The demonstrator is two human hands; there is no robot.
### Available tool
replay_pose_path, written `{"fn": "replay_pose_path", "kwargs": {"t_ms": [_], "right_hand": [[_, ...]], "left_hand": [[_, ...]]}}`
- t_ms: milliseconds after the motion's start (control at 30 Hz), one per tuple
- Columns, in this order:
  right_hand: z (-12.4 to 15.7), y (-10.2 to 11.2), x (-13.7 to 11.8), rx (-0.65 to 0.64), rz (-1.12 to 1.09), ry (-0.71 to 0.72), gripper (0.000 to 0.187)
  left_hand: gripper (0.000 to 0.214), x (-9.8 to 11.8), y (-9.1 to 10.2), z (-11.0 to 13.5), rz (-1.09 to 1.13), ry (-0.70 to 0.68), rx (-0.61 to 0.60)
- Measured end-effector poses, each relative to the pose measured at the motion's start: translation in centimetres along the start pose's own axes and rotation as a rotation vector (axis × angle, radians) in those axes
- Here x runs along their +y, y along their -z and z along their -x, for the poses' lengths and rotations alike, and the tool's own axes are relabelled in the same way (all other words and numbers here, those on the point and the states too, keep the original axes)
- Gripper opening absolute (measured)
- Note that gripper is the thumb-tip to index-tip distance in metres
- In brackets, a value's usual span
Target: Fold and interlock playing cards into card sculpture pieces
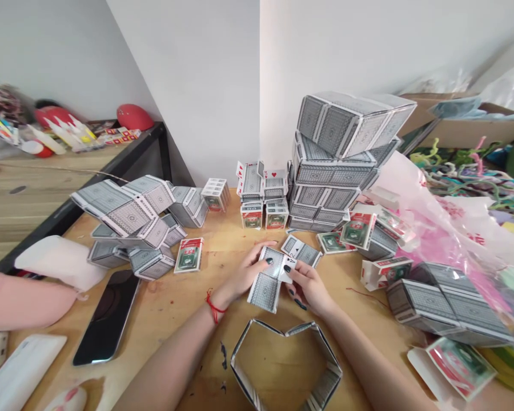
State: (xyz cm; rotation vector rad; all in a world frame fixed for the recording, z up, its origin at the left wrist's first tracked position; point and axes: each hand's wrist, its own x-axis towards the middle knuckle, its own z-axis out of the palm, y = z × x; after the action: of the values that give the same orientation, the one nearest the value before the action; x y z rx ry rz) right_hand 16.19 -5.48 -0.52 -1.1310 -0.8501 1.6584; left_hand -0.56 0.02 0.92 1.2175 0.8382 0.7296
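My left hand (249,273): closed on a card panel (265,291), thumb on its patterned face. My right hand (312,286): thumb and fingers drawn together on an ace card (286,275), which lies against the panel's right edge. Both pieces: mid-table. Just beyond, to the right: joined cards (308,254), a 2 showing. Near, between my forearms: one heart-shaped card ring (326,379), on the wooden table (165,319). Left: one card box (189,255), one dark-screened phone (107,319), stacked card blocks (131,212). Far right: a tall card tower (325,171).
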Motion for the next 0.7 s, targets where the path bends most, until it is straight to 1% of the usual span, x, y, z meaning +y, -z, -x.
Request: {"fn": "replay_pose_path", "kwargs": {"t_ms": [67,100,167,233,333,533,700], "right_hand": [[0.0,0.4,-0.1,-0.013,0.008,0.003,0.03],[0.0,0.6,-0.1,-0.024,0.011,0.003,0.03],[-0.1,1.0,-0.2,-0.048,0.025,-0.002,0.03],[-0.1,1.5,-0.3,-0.063,0.044,0.001,0.03],[-0.1,2.0,-0.3,-0.07,0.078,0.016,0.031],[0.0,2.2,-0.5,-0.038,0.147,0.022,0.033],[0.2,2.1,-0.8,-0.009,0.232,0.043,0.037]], "left_hand": [[0.036,-0.2,0.3,-0.3,0.012,-0.003,0.051],[0.032,-0.4,0.6,-0.4,0.031,0.013,0.056],[0.029,-0.8,1.0,-0.5,0.099,0.073,0.028],[0.031,-1.1,1.5,-0.7,0.179,0.138,-0.018],[0.034,-1.2,1.8,-0.8,0.237,0.192,-0.071],[0.032,-0.5,1.7,-0.7,0.215,0.193,-0.112],[0.029,-0.2,1.5,-0.9,0.123,0.193,-0.118]]}}
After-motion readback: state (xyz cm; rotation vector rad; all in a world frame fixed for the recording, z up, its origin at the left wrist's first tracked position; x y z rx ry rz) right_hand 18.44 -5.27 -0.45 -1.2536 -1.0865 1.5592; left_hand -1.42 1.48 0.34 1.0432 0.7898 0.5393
